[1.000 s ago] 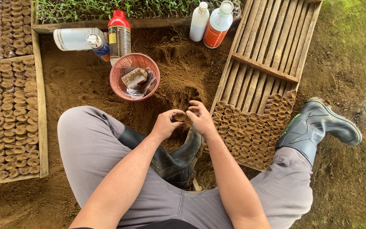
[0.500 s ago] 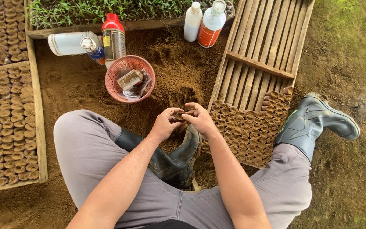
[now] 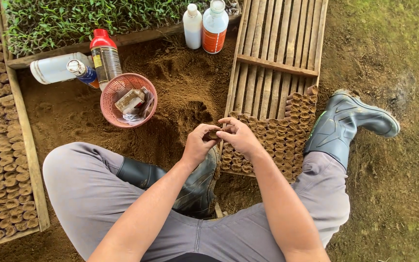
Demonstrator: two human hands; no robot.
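Observation:
My left hand (image 3: 199, 144) and my right hand (image 3: 238, 137) meet in front of me, and together they pinch a small brown rolled pot (image 3: 214, 134) filled with soil. They hover over the near left corner of a wooden slatted tray (image 3: 272, 63), where several filled rolled pots (image 3: 287, 140) stand in rows. A heap of loose brown soil (image 3: 180, 97) lies just left of the hands. I sit with my grey trouser legs spread and dark rubber boots (image 3: 350, 123) on my feet.
A pink plastic basket (image 3: 128, 101) with small packets sits left of the soil heap. Several bottles stand behind it, one red-capped (image 3: 104, 57), two white (image 3: 204, 24). A wooden tray of filled pots (image 3: 1, 170) is at the left, green seedlings (image 3: 88, 19) behind.
My hands have stayed together on the small pot, working it with the fingers. The view has shifted slightly, so the scene sits a little lower in the frame.

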